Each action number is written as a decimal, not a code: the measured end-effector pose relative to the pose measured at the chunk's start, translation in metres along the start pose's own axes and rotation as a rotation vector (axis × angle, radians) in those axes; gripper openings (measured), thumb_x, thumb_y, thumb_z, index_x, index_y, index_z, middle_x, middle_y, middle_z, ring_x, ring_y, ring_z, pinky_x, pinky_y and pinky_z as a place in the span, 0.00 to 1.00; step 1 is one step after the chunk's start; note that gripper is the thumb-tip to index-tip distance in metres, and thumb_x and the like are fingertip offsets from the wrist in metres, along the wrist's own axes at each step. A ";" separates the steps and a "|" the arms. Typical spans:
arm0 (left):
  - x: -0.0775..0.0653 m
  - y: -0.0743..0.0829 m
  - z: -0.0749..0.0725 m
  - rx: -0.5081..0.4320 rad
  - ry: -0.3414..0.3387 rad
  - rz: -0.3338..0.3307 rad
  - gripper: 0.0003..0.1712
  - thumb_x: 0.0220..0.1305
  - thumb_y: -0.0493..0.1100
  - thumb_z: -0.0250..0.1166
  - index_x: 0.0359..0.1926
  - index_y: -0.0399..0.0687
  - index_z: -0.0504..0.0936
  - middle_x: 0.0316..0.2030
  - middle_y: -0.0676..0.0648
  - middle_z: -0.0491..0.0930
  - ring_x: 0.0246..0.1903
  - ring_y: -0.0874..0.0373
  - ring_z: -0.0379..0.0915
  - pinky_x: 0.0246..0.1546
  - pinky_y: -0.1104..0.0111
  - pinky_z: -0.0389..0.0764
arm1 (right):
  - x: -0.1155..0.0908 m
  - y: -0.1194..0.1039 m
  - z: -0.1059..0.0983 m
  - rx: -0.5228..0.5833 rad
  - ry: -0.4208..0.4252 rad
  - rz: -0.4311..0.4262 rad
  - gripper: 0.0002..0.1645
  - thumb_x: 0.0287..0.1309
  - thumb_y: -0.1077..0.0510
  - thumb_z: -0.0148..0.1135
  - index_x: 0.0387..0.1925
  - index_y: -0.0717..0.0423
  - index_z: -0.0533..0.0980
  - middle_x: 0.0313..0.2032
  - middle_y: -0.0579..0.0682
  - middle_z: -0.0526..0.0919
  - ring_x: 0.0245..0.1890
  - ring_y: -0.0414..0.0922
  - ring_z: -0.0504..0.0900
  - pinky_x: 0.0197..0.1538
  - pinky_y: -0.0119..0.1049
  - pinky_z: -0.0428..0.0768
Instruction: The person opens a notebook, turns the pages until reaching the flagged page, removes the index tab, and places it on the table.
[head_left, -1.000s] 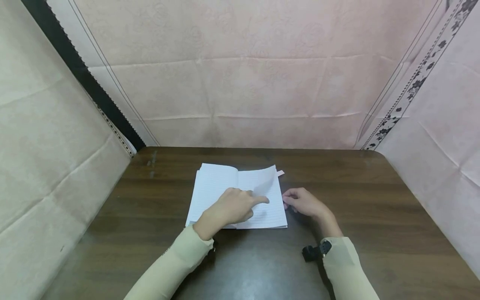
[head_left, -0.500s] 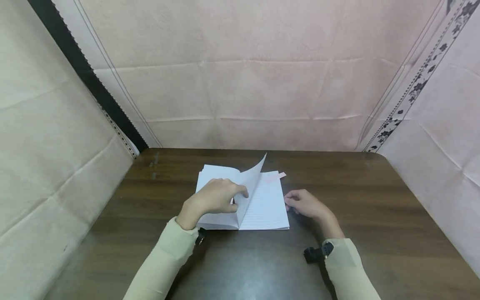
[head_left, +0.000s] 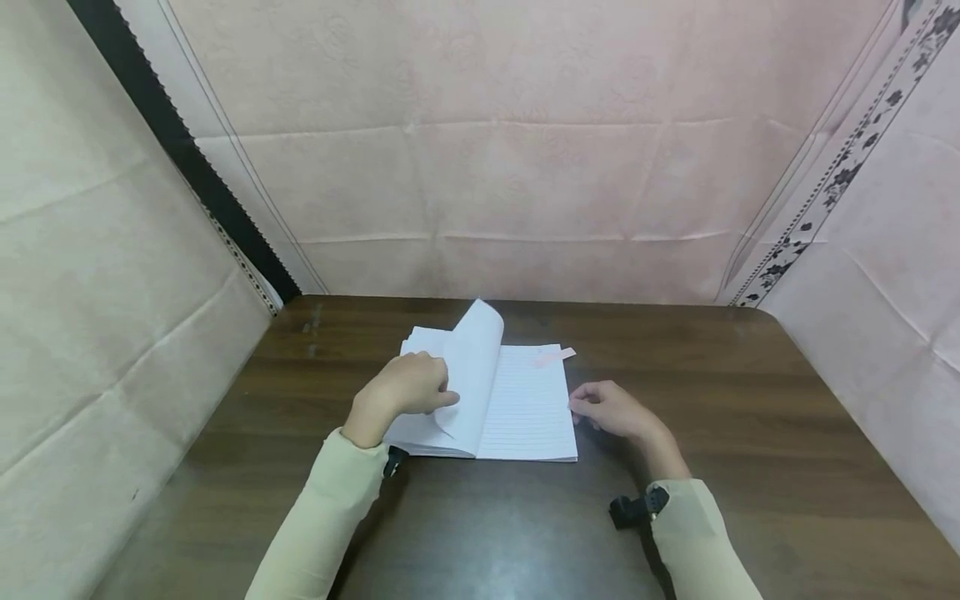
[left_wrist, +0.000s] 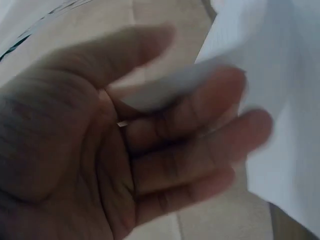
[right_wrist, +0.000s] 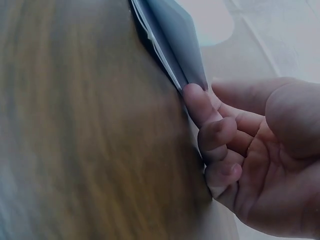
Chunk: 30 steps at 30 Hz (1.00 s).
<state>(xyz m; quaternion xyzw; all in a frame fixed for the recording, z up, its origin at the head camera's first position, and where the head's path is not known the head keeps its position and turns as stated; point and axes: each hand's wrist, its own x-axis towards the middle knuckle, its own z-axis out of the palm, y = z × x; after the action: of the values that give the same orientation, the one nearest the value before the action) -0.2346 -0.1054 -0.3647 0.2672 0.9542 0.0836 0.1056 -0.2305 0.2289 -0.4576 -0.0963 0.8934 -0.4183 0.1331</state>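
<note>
An open lined notebook (head_left: 527,412) lies on the table, its right page flat. One page (head_left: 477,358) stands lifted and curls over toward the left side. My left hand (head_left: 408,386) is against that page, thumb spread from the fingers. In the left wrist view, my left hand (left_wrist: 125,135) has loosely bent, blurred fingers beside the white paper (left_wrist: 285,150). At the notebook's right edge, my right hand (head_left: 615,410) pinches the edge between thumb and forefinger. The right wrist view shows the forefinger under the notebook's corner (right_wrist: 185,50), other fingers curled.
A pale pink tab (head_left: 567,354) sticks out at the notebook's upper right. The brown wooden table (head_left: 712,392) is bordered by hanging pale cloths (head_left: 525,183). A black wrist camera (head_left: 628,510) sits by the right sleeve.
My left hand has swept left across the notebook, and the page has lifted from the right and swung over toward the left. The right hand has stayed at the right edge.
</note>
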 end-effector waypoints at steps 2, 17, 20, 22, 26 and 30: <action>0.003 -0.001 0.004 -0.001 -0.051 -0.060 0.20 0.66 0.49 0.66 0.19 0.47 0.83 0.12 0.53 0.75 0.16 0.60 0.70 0.21 0.67 0.69 | 0.000 0.000 0.001 -0.004 0.010 0.003 0.15 0.69 0.52 0.61 0.47 0.60 0.81 0.35 0.50 0.83 0.33 0.47 0.78 0.38 0.40 0.76; 0.012 -0.009 0.032 0.121 -0.265 -0.365 0.36 0.62 0.72 0.59 0.17 0.45 0.79 0.13 0.51 0.73 0.19 0.58 0.70 0.27 0.65 0.69 | 0.002 -0.009 0.003 0.006 0.027 0.059 0.17 0.61 0.52 0.69 0.44 0.61 0.81 0.35 0.51 0.82 0.34 0.47 0.78 0.38 0.40 0.78; 0.015 -0.004 0.037 0.186 -0.254 -0.411 0.34 0.59 0.73 0.61 0.29 0.46 0.85 0.22 0.50 0.77 0.27 0.56 0.72 0.37 0.61 0.73 | 0.002 -0.010 0.003 0.007 0.024 0.058 0.16 0.61 0.52 0.69 0.43 0.61 0.81 0.34 0.52 0.82 0.33 0.48 0.78 0.37 0.40 0.77; 0.017 0.000 0.038 0.218 -0.231 -0.423 0.34 0.57 0.72 0.65 0.40 0.45 0.85 0.30 0.48 0.80 0.34 0.54 0.75 0.47 0.57 0.73 | 0.002 -0.010 0.003 0.008 0.028 0.065 0.16 0.61 0.52 0.69 0.43 0.61 0.81 0.34 0.51 0.82 0.33 0.48 0.78 0.37 0.40 0.77; 0.021 0.009 0.041 0.254 -0.135 -0.344 0.43 0.51 0.64 0.75 0.58 0.39 0.74 0.43 0.39 0.80 0.44 0.46 0.74 0.56 0.51 0.69 | 0.002 -0.008 0.004 0.007 0.033 0.077 0.15 0.61 0.52 0.69 0.42 0.60 0.81 0.34 0.51 0.82 0.34 0.48 0.78 0.38 0.40 0.77; 0.024 0.013 0.043 0.238 -0.080 -0.210 0.47 0.49 0.54 0.79 0.66 0.51 0.65 0.47 0.38 0.74 0.44 0.45 0.70 0.50 0.52 0.70 | 0.001 -0.005 0.004 0.007 0.044 0.080 0.15 0.61 0.52 0.69 0.42 0.59 0.81 0.34 0.51 0.82 0.34 0.48 0.78 0.38 0.41 0.78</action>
<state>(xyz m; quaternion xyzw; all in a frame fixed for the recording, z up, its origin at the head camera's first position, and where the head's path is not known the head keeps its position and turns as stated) -0.2377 -0.0777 -0.4070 0.1797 0.9751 -0.0520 0.1191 -0.2299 0.2229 -0.4567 -0.0509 0.8978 -0.4177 0.1302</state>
